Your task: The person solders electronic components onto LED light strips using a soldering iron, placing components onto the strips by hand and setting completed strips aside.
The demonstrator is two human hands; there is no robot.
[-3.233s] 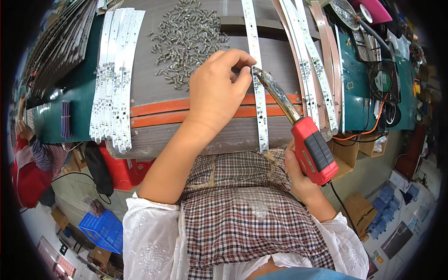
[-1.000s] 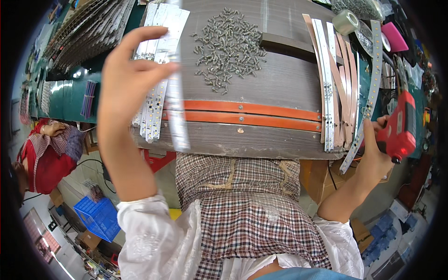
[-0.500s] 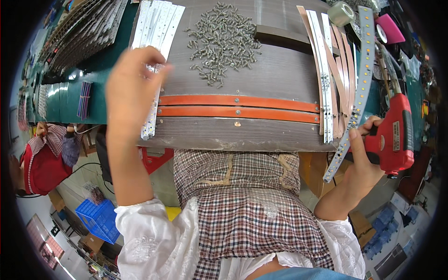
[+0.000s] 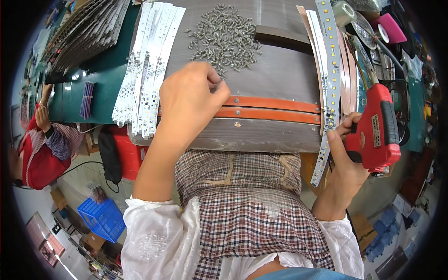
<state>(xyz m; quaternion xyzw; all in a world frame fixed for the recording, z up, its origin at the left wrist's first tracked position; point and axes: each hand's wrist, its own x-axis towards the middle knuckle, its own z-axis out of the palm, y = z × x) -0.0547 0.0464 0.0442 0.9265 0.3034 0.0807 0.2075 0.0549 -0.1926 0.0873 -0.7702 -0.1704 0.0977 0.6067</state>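
Two things are held at once in the right hand (image 4: 343, 172), which is closed: the handle of a red-and-black soldering gun (image 4: 377, 126) is gripped by the fingers, and a white LED strip (image 4: 333, 70) is pinned by the thumb below its middle. The gun is angled with its metal end pointed up and away from the body, presumably so that heat is kept off the skin. The LED strip is held lengthwise over the board's right edge, probably so that its face can be seen.

The left hand (image 4: 190, 93) is partly curled, with thumb and forefinger brought close together just below a heap of small screw-like metal parts (image 4: 219, 37); whether one is pinched there cannot be told. The heap is spread loose, likely for easy picking.

Two orange rails (image 4: 280, 103) are fixed across the brown board (image 4: 280, 135), their left ends covered by the left hand and forearm. A dark bar (image 4: 282, 37) is laid behind them. More LED strips (image 4: 149, 60) are stacked at the left, while copper-toned strips (image 4: 345, 70) at the right are partly hidden by the held one. Farther left, a co-worker (image 4: 46, 156) is seen beside the green table (image 4: 105, 65).
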